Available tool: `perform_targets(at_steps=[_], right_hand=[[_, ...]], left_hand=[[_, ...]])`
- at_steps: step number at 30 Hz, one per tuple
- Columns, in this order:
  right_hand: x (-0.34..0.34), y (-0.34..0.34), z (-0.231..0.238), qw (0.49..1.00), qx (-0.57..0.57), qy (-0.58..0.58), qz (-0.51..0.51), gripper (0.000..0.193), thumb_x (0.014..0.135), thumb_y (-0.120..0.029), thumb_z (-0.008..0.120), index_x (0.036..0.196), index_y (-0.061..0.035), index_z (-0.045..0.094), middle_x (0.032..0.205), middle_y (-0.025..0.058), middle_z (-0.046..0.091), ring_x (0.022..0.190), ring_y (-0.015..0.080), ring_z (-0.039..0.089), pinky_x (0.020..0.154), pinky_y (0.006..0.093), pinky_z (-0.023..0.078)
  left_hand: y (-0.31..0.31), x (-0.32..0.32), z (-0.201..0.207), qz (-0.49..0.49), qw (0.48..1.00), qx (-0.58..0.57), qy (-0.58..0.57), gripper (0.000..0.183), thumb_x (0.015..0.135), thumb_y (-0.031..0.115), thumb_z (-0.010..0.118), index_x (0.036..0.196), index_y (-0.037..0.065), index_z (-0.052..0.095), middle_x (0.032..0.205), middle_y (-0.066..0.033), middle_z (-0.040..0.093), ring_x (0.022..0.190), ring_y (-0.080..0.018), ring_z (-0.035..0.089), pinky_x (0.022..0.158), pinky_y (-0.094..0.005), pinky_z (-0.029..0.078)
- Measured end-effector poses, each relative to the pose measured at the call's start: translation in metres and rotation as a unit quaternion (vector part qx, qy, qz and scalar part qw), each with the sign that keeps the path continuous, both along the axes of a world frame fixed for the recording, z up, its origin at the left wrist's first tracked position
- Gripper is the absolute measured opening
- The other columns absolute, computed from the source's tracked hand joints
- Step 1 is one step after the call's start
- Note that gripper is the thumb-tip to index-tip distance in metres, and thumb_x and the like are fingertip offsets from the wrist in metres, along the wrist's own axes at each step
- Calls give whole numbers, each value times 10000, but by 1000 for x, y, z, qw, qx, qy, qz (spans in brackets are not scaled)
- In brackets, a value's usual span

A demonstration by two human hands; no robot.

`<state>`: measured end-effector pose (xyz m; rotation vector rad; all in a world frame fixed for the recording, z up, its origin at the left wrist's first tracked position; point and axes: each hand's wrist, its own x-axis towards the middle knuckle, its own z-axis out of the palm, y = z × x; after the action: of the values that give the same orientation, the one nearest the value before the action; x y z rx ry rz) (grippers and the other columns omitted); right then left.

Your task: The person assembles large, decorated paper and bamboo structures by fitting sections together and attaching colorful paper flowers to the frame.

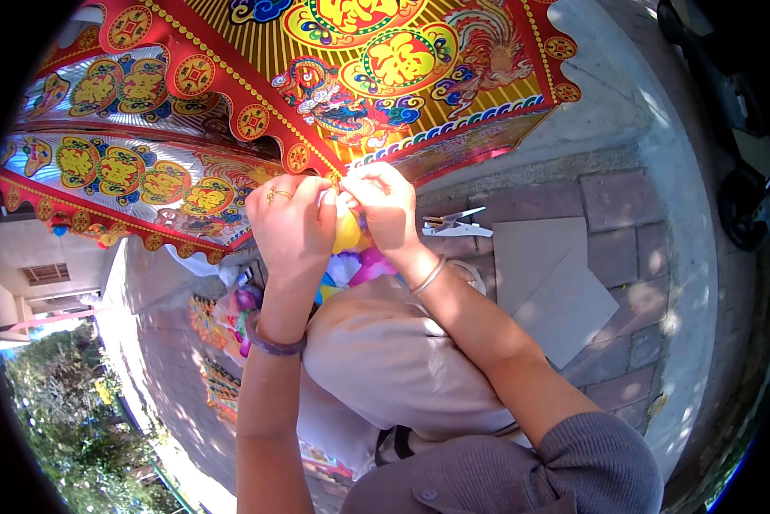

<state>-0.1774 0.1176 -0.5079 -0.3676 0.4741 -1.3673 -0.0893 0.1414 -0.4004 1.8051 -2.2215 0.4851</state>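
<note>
A large red and gold paper structure (pixel 393 64), printed with dragons, coins and round emblems, hangs in front of me with its scalloped edges. At its lower corner, the fingertips of my left hand (pixel 290 218) and my right hand (pixel 385 206) meet in a pinch. What lies between the fingers is small and mostly hidden. Just under them shows a bright yellow ornament (pixel 347 233), and I cannot tell whether it is attached to the corner. Below that are soft pink pieces (pixel 373 265) among white and blue ones, near my knee.
Right of my knee, a silver stapler-like tool (pixel 458 224) with spread arms lies on the brick paving. Grey cardboard sheets (pixel 543 287) overlap beside it. On the left ground are colourful bagged pieces (pixel 239 317) and printed paper stacks (pixel 220 387). A dark wheeled object (pixel 745 201) stands far right.
</note>
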Motion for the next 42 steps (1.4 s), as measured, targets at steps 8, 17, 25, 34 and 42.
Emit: perform_targets(at_steps=[8,17,25,34,42], right_hand=[[-1,-14,-6,862,-274,355,-237,148,770,13,651,899,-18,716,829,127,680,755,247,652,688,315,518],[-4,-8,0,929,-184,284,-149,153,760,30,669,901,-21,698,798,117,663,679,206,646,597,282,509],[-12,-11,-1,840,-270,437,-177,102,732,-69,690,831,-67,663,782,88,635,708,260,629,631,334,515],[-8,-18,-5,804,-323,446,-224,137,686,-93,714,806,-78,649,811,58,595,736,237,611,620,340,504],[-8,-20,-3,808,-325,439,-220,127,688,-69,706,795,-71,636,793,55,575,718,233,604,614,338,498]], left_hand=[[-2,4,-6,-3,998,-6,55,209,722,181,707,884,67,641,851,-63,648,849,-241,608,878,-390,391],[0,7,-10,37,994,15,97,213,703,118,734,893,74,648,826,-71,657,830,-244,612,873,-372,402],[2,5,-8,36,984,50,170,177,728,26,691,899,25,647,865,-78,657,826,-208,605,790,-316,462],[1,8,-12,36,977,62,200,171,739,1,661,908,9,634,920,-85,666,886,-192,608,852,-311,438],[1,9,-13,44,968,64,238,173,715,46,677,885,50,650,918,-68,684,894,-212,616,920,-339,370]])
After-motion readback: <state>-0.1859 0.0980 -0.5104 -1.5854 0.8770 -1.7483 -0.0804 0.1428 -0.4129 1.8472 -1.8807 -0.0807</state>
